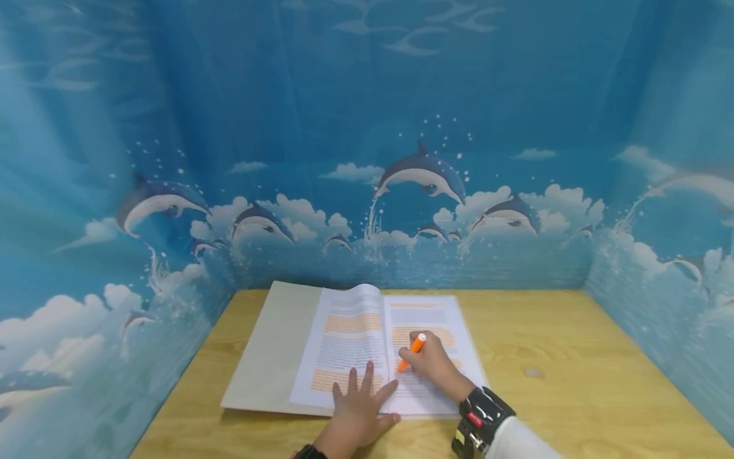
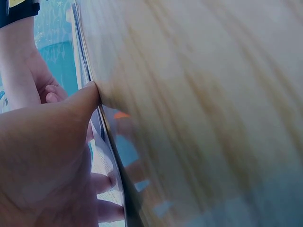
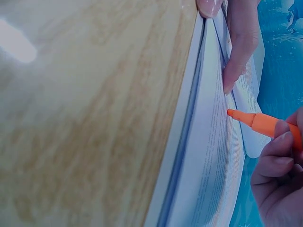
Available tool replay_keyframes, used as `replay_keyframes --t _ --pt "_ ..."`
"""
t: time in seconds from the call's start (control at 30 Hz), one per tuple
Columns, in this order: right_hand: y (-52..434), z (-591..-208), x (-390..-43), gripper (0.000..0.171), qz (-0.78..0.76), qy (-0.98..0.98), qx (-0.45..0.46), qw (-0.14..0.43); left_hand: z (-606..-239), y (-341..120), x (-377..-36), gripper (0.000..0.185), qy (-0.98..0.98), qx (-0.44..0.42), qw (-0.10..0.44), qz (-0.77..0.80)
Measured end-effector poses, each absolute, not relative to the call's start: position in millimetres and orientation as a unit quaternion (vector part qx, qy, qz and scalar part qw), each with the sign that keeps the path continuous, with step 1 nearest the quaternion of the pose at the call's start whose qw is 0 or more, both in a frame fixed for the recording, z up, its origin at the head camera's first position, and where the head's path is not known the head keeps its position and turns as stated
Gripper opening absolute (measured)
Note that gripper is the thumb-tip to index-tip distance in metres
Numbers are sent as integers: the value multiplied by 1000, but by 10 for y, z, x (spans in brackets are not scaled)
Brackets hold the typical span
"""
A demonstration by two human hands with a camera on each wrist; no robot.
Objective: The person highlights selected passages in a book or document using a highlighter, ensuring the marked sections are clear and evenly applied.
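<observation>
An open book (image 1: 421,398) lies on the table, with orange highlighted blocks of text on both pages. My right hand (image 1: 432,362) pinches an orange highlighter (image 1: 411,352) over the right page, its tip down at the text near the inner margin. In the right wrist view the highlighter (image 3: 265,124) points its bare orange tip at the printed lines. My left hand (image 1: 360,408) rests with fingers spread on the lower part of the book, across the left page and the fold. Its thumb (image 2: 90,92) lies at the book's near edge in the left wrist view.
The wooden table (image 1: 573,395) extends to both sides of the book. A pale cover flap (image 1: 275,357) spreads out left of the pages. A small translucent piece (image 1: 534,371) lies on the table to the right. A curtain (image 1: 367,127) printed with dolphins encloses the back and sides.
</observation>
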State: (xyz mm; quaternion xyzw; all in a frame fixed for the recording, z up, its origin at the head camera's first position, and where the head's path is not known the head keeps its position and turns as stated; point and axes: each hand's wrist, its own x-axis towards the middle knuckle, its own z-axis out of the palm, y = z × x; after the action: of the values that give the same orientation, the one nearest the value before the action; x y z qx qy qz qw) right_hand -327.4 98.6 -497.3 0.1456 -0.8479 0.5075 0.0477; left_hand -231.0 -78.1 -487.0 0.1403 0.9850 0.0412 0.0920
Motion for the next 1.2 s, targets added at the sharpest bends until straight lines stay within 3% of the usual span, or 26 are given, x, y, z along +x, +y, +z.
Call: replay_keyframes --t 1.2 --pt "1132 -4925 -3242 38 489 -860 137 56 -4859 -778 -2335 63 986 125 110 23"
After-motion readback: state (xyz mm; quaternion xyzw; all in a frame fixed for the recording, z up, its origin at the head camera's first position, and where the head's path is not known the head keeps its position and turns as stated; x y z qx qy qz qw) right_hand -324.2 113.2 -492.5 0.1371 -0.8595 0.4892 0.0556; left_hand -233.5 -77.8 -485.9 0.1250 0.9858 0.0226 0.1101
